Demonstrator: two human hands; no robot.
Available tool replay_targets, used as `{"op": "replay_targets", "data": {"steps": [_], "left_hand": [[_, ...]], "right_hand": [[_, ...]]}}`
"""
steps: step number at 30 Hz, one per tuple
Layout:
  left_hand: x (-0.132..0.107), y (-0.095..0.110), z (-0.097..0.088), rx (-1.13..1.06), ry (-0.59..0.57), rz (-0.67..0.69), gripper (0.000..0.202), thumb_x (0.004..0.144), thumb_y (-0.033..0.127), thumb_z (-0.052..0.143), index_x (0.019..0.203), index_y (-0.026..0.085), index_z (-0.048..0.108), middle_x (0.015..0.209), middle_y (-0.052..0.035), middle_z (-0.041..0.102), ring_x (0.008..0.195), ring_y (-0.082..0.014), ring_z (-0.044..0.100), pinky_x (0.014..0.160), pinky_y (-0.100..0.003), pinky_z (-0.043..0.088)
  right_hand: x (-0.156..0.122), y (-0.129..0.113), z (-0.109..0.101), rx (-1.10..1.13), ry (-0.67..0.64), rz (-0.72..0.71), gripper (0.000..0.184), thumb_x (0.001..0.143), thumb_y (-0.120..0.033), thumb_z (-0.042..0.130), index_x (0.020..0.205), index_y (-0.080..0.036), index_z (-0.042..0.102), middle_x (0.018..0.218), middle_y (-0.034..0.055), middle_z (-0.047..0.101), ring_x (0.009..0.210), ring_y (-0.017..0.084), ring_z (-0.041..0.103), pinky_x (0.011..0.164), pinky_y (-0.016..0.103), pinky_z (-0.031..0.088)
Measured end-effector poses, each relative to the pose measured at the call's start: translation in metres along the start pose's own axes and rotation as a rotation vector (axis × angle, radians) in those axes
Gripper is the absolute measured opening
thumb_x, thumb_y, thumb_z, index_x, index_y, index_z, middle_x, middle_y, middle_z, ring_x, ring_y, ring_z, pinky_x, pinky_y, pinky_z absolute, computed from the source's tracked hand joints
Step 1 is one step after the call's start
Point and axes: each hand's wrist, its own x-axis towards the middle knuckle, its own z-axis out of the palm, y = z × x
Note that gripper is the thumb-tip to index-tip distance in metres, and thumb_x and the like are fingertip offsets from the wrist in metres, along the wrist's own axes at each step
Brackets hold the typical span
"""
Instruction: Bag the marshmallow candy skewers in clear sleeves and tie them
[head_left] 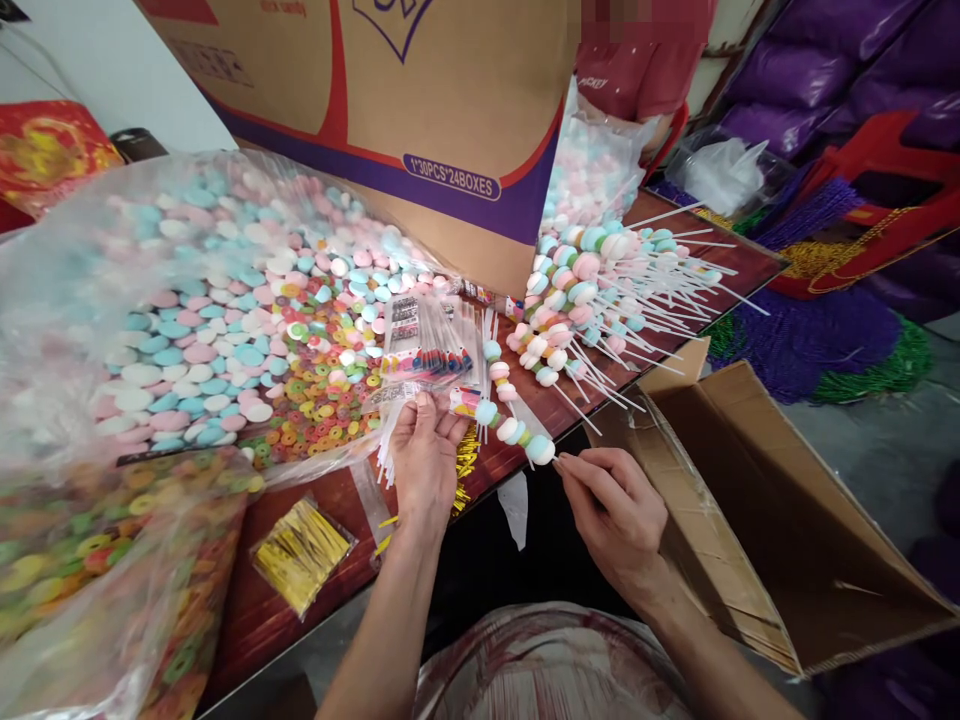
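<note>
A person's bare right hand (611, 505) pinches the stick end of a candy skewer (514, 430) threaded with pale blue and white sweets; the skewer slants up and left over the table's front edge. The left hand (426, 450) has thumb and fingers closed on a clear printed plastic wrapper (465, 402), close to the skewer; whether the skewer's tip is inside it, I cannot tell. White sticks (386, 445) and gold twist ties (465, 470) lie around the left hand, with a stack of printed wrappers (427, 340) just beyond. Farther left, a large clear bag spills pastel candies (202, 355) and gummy rings (322, 415) across the dark red table (259, 625). Right of the stack is a heap of loaded skewers (585, 290). Behind stands a large printed carton (442, 110); an open cardboard box (765, 510) sits at the right.
</note>
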Motion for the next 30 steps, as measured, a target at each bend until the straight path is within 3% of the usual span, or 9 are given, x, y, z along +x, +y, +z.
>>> {"op": "replay_targets", "data": {"steps": [3,9,13,16,20,25,30], "left_hand": [[0.001,0.001,0.000,0.054,-0.046,-0.023,0.035,0.065,0.034,0.087,0.075,0.017,0.058,0.074,0.0013,0.068,0.069,-0.0113,0.068,0.072,-0.025,0.053],[0.002,0.004,-0.003,0.091,-0.170,-0.009,0.032,0.066,0.034,0.086,0.073,0.017,0.060,0.065,0.0043,0.061,0.053,-0.0053,0.057,0.050,-0.016,0.041],[-0.002,-0.003,-0.002,0.134,-0.201,-0.012,0.032,0.069,0.037,0.084,0.075,0.018,0.060,0.068,0.0035,0.064,0.056,-0.0067,0.060,0.055,-0.018,0.046],[-0.006,-0.010,0.001,0.152,-0.193,0.019,0.033,0.071,0.043,0.082,0.078,0.019,0.060,0.072,0.0014,0.068,0.062,-0.0099,0.065,0.059,-0.020,0.049],[-0.008,-0.011,0.006,0.152,-0.201,0.045,0.035,0.075,0.049,0.077,0.082,0.019,0.062,0.080,-0.0024,0.072,0.070,-0.0125,0.069,0.062,-0.022,0.051],[-0.008,-0.010,0.009,0.145,-0.225,-0.013,0.031,0.073,0.040,0.081,0.087,0.019,0.062,0.084,-0.0039,0.073,0.076,-0.0145,0.071,0.068,-0.025,0.053],[-0.010,-0.019,0.009,0.057,-0.255,-0.035,0.030,0.074,0.038,0.081,0.086,0.019,0.060,0.093,-0.0060,0.074,0.093,-0.0199,0.072,0.081,-0.031,0.055]], "right_hand": [[0.000,0.004,-0.001,0.080,-0.020,0.061,0.017,0.087,-0.011,0.065,0.096,-0.023,0.073,0.081,0.0052,0.065,0.070,0.016,0.063,0.062,0.030,0.053],[0.007,0.009,-0.001,0.273,-0.094,0.126,0.014,0.088,-0.012,0.064,0.091,-0.022,0.072,0.083,0.0039,0.066,0.072,0.015,0.062,0.062,0.028,0.051],[0.009,0.001,0.003,0.340,-0.144,0.301,0.009,0.088,-0.017,0.065,0.082,-0.021,0.071,0.071,0.0000,0.058,0.062,0.013,0.054,0.051,0.025,0.042],[0.009,-0.006,0.007,0.350,-0.185,0.357,0.014,0.090,-0.018,0.062,0.079,-0.020,0.070,0.065,-0.0021,0.051,0.055,0.011,0.047,0.047,0.024,0.036],[0.006,-0.012,0.010,0.232,-0.185,0.250,0.016,0.093,-0.018,0.057,0.084,-0.020,0.070,0.066,-0.0016,0.048,0.056,0.011,0.045,0.051,0.023,0.037],[0.003,-0.014,0.012,0.094,-0.166,0.164,0.017,0.094,-0.017,0.056,0.090,-0.020,0.072,0.067,-0.0014,0.046,0.054,0.010,0.043,0.052,0.023,0.035],[0.008,-0.020,0.011,0.413,-0.303,0.434,0.020,0.093,-0.023,0.056,0.078,-0.019,0.069,0.070,0.0010,0.055,0.062,0.012,0.050,0.056,0.024,0.039]]}}
